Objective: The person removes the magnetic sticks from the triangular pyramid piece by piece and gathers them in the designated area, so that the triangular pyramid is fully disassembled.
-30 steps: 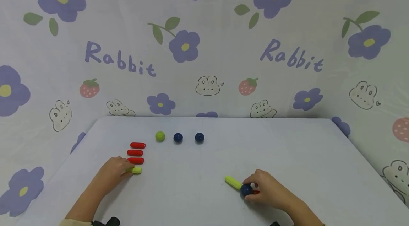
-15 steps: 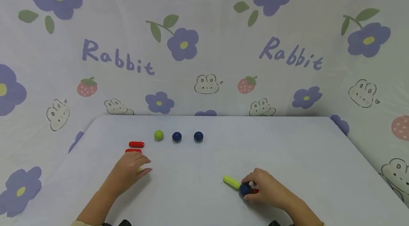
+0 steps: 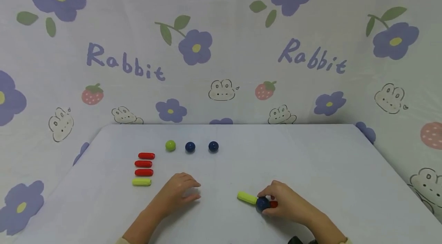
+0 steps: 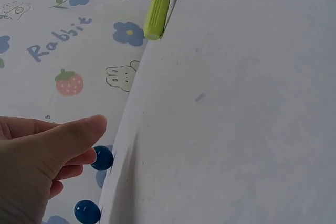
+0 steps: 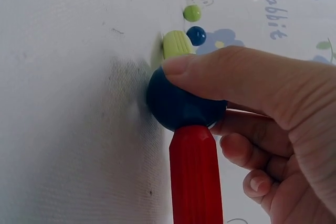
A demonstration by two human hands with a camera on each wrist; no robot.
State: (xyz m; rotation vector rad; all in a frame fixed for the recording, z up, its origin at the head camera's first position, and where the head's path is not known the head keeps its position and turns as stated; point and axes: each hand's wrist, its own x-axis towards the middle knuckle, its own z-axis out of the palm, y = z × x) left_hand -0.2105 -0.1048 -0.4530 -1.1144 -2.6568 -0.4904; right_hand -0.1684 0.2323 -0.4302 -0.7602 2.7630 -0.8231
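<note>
My right hand (image 3: 288, 202) pinches a dark blue ball (image 3: 263, 204) between thumb and fingers, low over the white table. A yellow-green rod (image 3: 246, 197) joins the ball on its left side, and a red rod (image 5: 195, 177) meets it on the opposite side, partly hidden by the hand in the head view. My left hand (image 3: 177, 194) is over the table left of this piece, holding nothing, thumb and fingers apart. Left of that hand lie another yellow-green rod (image 3: 142, 182) and three red rods (image 3: 143, 172), stacked in a column.
Behind the rods a green ball (image 3: 170, 145) and two dark blue balls (image 3: 213, 146) stand in a row across the white table (image 3: 310, 159). A patterned cloth (image 3: 221, 63) hangs behind the table's far edge.
My left hand has let go of the yellow-green rod at the left and moved right, toward the table's middle. The right hand still pinches the blue ball in about the same place.
</note>
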